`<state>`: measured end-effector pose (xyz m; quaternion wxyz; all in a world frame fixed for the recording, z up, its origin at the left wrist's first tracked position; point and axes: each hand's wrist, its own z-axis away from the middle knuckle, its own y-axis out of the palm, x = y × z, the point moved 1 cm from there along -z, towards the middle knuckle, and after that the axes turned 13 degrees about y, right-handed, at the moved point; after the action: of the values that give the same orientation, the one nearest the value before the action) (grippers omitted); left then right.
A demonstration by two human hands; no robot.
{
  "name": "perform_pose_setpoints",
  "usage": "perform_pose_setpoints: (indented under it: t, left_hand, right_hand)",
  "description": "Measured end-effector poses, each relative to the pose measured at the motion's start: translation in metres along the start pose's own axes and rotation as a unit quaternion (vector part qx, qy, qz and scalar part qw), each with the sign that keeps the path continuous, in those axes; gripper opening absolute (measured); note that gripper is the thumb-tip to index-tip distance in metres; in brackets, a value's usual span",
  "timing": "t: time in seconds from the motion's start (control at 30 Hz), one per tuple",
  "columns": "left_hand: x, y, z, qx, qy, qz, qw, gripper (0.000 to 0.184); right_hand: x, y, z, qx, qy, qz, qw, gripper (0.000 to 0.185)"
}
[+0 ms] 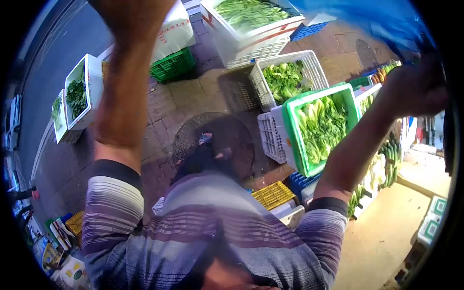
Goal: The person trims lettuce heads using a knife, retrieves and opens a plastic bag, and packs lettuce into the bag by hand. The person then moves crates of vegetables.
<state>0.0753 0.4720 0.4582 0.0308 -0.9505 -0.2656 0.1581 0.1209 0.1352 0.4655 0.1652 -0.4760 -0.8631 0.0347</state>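
Both my arms are raised. My left hand (130, 14) is at the top left, cut off by the frame edge, so its fingers are hidden. At the upper right, my right hand (427, 87) is dark and blurred, next to a blue plastic sheet or bag (372, 17); its grip cannot be made out. Below and left of that hand, a green-rimmed box (355, 104) holds leafy greens (321, 125). Behind it stands a white crate (316, 72) of lettuce (285, 79).
White foam boxes of greens (212, 21) (89, 87) stand ahead and at the left. A green crate (174, 65), a yellow crate (273, 195) and a manhole cover (183, 140) are around my feet. A tan tabletop (386, 232) lies at the right, a road (63, 43) at the left.
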Motion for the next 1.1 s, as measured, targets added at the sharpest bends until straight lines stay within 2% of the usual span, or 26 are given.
perform_pose_setpoints:
  t: [0.03,0.07,0.1,0.13,0.17,0.2,0.23,0.27,0.3,0.33,0.4,0.43,0.47,0.5,0.53,0.6,0.67,0.7,0.77,0.83,1.1]
  left_hand:
    - [-0.006,-0.002,0.016,0.048,0.003,0.002,0.999,0.019]
    - [0.010,0.008,0.073,0.128,-0.053,-0.023,0.990,0.023]
    - [0.045,0.026,0.166,0.245,-0.185,-0.050,0.950,0.026]
    - [0.067,0.032,0.264,0.399,-0.329,-0.078,0.852,0.030]
    - [0.064,0.019,0.364,0.551,-0.445,-0.087,0.701,0.035]
    - [0.047,-0.011,0.444,0.622,-0.460,-0.084,0.628,0.034]
    - [0.018,-0.048,0.501,0.630,-0.455,-0.073,0.625,0.034]
    - [-0.011,-0.083,0.545,0.609,-0.449,-0.067,0.650,0.034]
    - [-0.037,-0.112,0.572,0.586,-0.454,-0.070,0.667,0.034]
    - [-0.068,-0.130,0.580,0.573,-0.683,-0.044,0.451,0.027]
    - [-0.086,-0.153,0.603,0.422,-0.696,-0.068,0.577,0.025]
    - [-0.081,-0.154,0.617,0.364,-0.729,-0.030,0.579,0.026]
    - [-0.072,-0.151,0.624,0.350,-0.735,-0.032,0.580,0.027]
    - [-0.062,-0.133,0.586,0.288,-0.737,-0.020,0.611,0.026]
    - [-0.046,-0.123,0.564,0.314,-0.744,-0.007,0.590,0.025]
    - [-0.030,-0.108,0.554,0.191,-0.768,0.063,0.608,0.022]
    - [-0.021,-0.098,0.537,0.084,-0.788,0.153,0.590,0.028]
    - [-0.017,-0.096,0.524,0.072,-0.793,0.165,0.581,0.027]
    - [-0.014,-0.093,0.502,0.049,-0.804,0.191,0.561,0.026]
    - [-0.007,-0.098,0.495,0.072,-0.802,0.204,0.558,0.024]
    - [0.028,-0.095,0.447,0.098,-0.760,0.208,0.608,0.021]
  right_hand:
    - [-0.012,0.015,0.046,0.024,-0.004,0.001,1.000,0.019]
    - [-0.030,0.044,0.109,0.110,0.006,0.023,0.994,0.019]
    - [-0.051,0.076,0.198,0.273,0.034,0.067,0.959,0.020]
    - [-0.065,0.096,0.301,0.458,0.070,0.108,0.880,0.021]
    - [-0.066,0.085,0.406,0.628,0.106,0.136,0.759,0.021]
    - [-0.053,0.048,0.493,0.734,0.138,0.133,0.652,0.022]
    - [-0.032,-0.005,0.553,0.792,0.176,0.119,0.572,0.023]
    - [-0.008,-0.057,0.589,0.819,0.223,0.103,0.519,0.023]
    - [0.008,-0.096,0.606,0.818,0.266,0.096,0.501,0.024]
    - [0.018,-0.133,0.606,0.808,0.295,0.099,0.500,0.021]
    - [0.019,-0.138,0.608,0.760,0.341,0.097,0.544,0.017]
    - [0.016,-0.134,0.607,0.732,0.393,0.069,0.553,0.016]
    - [0.010,-0.129,0.611,0.681,0.499,0.020,0.536,0.015]
    - [-0.001,-0.118,0.613,0.639,0.580,-0.028,0.504,0.015]
    - [-0.008,-0.108,0.612,0.589,0.656,-0.074,0.466,0.015]
    - [-0.005,-0.077,0.563,0.524,0.737,-0.133,0.405,0.019]
    - [-0.016,-0.066,0.559,0.483,0.763,-0.199,0.380,0.025]
    - [-0.013,-0.061,0.545,0.470,0.773,-0.210,0.370,0.035]
    - [-0.011,-0.059,0.536,0.451,0.793,-0.200,0.357,0.042]
    - [-0.011,-0.052,0.529,0.445,0.801,-0.220,0.334,0.053]
    - [-0.008,-0.007,0.461,0.507,0.750,-0.253,0.341,0.054]
